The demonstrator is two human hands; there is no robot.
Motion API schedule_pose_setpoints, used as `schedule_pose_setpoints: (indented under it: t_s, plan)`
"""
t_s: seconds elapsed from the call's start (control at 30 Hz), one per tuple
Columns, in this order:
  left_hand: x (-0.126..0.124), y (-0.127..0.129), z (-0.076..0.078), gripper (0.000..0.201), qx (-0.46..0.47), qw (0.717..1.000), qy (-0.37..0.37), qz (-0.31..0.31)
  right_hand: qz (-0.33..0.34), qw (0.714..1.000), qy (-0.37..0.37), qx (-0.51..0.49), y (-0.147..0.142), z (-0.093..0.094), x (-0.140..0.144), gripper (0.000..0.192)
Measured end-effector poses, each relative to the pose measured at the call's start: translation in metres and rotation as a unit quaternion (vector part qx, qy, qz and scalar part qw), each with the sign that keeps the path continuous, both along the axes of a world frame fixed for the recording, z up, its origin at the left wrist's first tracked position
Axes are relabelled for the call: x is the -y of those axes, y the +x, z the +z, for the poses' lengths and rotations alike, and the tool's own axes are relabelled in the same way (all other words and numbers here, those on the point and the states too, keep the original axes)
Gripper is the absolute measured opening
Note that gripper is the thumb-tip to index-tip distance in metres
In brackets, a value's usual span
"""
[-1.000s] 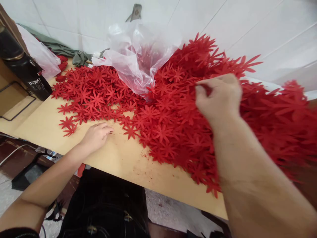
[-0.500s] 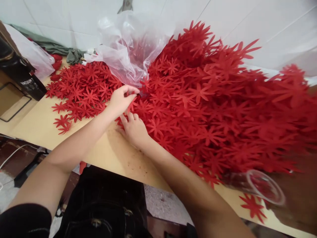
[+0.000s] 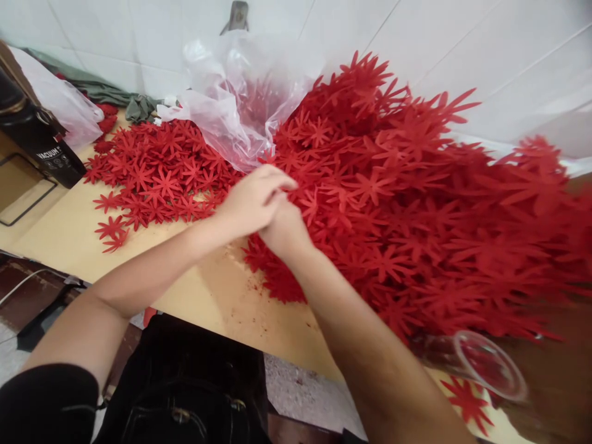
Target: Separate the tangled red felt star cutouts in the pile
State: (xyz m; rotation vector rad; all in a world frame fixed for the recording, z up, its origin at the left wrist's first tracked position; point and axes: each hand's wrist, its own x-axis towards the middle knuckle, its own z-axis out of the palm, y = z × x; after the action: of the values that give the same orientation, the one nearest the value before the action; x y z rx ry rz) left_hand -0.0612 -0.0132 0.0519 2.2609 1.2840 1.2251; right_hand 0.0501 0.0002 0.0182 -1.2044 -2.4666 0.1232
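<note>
My left hand (image 3: 247, 198) and my right hand (image 3: 287, 230) meet at the near edge of a large heap of red cut-out flowers (image 3: 393, 185) with long narrow petals. The left fingers curl over the right hand's fingertips and cover them. Both hands look closed, but what they pinch between them is hidden. To the left of my left hand lies a smaller, flatter pile of the same red flowers (image 3: 161, 166). Just behind the hands, a crumpled clear plastic bag (image 3: 235, 117) stands between the two piles.
A black vacuum flask (image 3: 44, 139) leans at the far left by a white plastic bag (image 3: 65, 105). At the right front, a clear plastic cup (image 3: 490, 364) lies on its side near a single red flower (image 3: 469, 401). The tan tabletop (image 3: 222, 296) has dark specks; white wall behind.
Both hands have moved right. My right hand has risen from the table edge to meet the left, and its fingers have gone from spread to closed. More flowers show below the hands.
</note>
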Motion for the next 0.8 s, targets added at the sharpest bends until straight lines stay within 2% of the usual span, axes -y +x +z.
schedule_pose_setpoints:
  t_s: [0.1,0.2,0.3,0.43,0.5,0.6,0.7,0.8]
  plan:
    - [0.001,-0.054,-0.013,0.027,-0.087,0.990,-0.048,0.096,-0.116,0.991,0.069,-0.021,0.036,0.034,-0.009,0.026]
    - [0.005,-0.082,-0.024,0.040,-0.211,0.967,-0.090,0.113,-0.201,0.971,0.120,-0.039,0.072,0.059,-0.023,0.025]
    - [0.010,-0.088,-0.033,0.044,-0.311,0.936,-0.119,0.110,-0.256,0.955,0.138,-0.055,0.105,0.069,-0.036,0.022]
    - [0.002,-0.081,-0.041,0.044,-0.331,0.921,-0.140,0.149,-0.272,0.951,0.141,-0.041,0.128,0.067,-0.037,0.022]
    - [-0.008,-0.077,-0.044,0.043,-0.337,0.910,-0.161,0.180,-0.264,0.944,0.184,-0.069,0.126,0.066,-0.031,0.027]
    - [-0.022,-0.072,-0.047,0.037,-0.357,0.895,-0.177,0.200,-0.218,0.950,0.215,-0.068,0.107,0.065,-0.016,0.028]
    - [-0.029,-0.069,-0.048,0.031,-0.369,0.895,-0.162,0.192,-0.159,0.965,0.204,-0.050,0.072,0.057,0.006,0.025]
    - [-0.029,-0.070,-0.047,0.026,-0.372,0.898,-0.137,0.191,-0.042,0.992,0.118,0.030,0.028,0.034,0.030,0.030]
